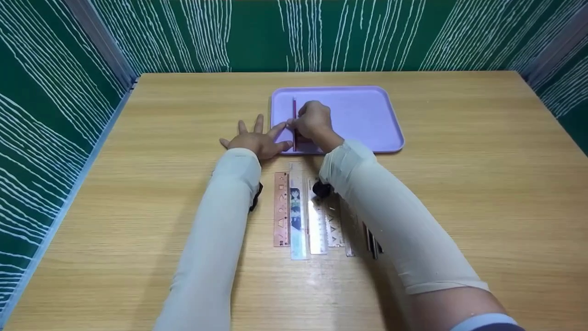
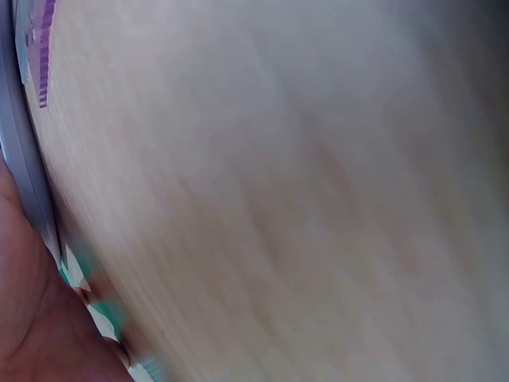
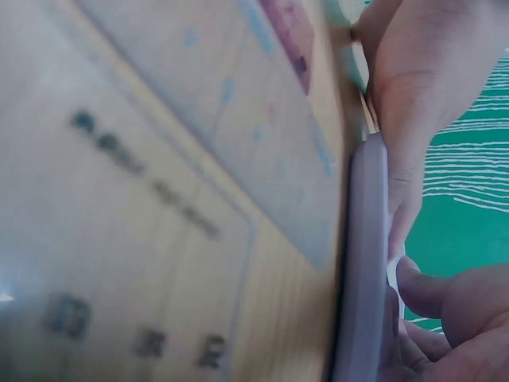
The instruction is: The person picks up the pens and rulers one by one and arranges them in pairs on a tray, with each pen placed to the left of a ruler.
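A dark pink ruler (image 1: 294, 120) lies lengthwise in the lilac tray (image 1: 363, 115), close to the tray's left rim, its far end reaching toward the tray's far side and its near end hidden under the right hand (image 1: 313, 123). That hand is curled over the ruler with the fingertips pinching it near its middle; nothing else shows in the tray, whose remaining floor is bare plastic. The left hand (image 1: 255, 140) lies flat on the wooden table (image 1: 459, 193) just outside the tray's left rim, fingers spread and straight, with the forefinger reaching to the rim beside the ruler; it grips nothing. The right wrist view shows the tray's rim (image 3: 362, 263) edge-on, with fingers on either side of it, and the blurred rulers on the table below. The left wrist view is mostly blurred table, with the tray's grey-looking rim (image 2: 28, 171) at the left edge. Nearer the person than the tray, between the two sleeved forearms, a row of rulers lies side by side: a copper stencil ruler (image 1: 280, 209), a clear ruler with a picture (image 1: 296, 216), another clear ruler (image 1: 317, 220), and more partly hidden under the right sleeve (image 1: 390, 225). Green patterned walls (image 1: 55, 115) surround the table.
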Action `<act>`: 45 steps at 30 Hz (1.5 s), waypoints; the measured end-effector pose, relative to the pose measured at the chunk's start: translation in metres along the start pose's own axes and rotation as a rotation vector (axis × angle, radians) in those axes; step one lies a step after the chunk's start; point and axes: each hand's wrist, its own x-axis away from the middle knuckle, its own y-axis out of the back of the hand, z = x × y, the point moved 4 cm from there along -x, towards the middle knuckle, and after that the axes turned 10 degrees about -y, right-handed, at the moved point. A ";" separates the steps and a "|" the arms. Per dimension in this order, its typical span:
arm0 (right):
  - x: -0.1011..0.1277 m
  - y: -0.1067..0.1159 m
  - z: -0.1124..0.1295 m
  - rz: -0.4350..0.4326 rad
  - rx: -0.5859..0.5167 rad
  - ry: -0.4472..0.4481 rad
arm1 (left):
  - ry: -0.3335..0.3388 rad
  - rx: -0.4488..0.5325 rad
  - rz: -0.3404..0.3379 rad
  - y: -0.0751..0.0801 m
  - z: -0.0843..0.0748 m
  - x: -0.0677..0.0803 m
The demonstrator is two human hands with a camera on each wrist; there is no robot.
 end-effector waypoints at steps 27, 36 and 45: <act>0.050 0.076 -0.064 0.318 -0.150 0.071 | -0.006 0.056 -0.003 0.003 0.000 0.006; 0.078 0.077 -0.087 0.410 -0.181 0.116 | -0.023 0.062 0.013 0.003 0.001 0.009; 0.093 0.073 -0.110 0.436 -0.182 0.108 | -0.027 0.050 0.011 0.003 -0.004 0.012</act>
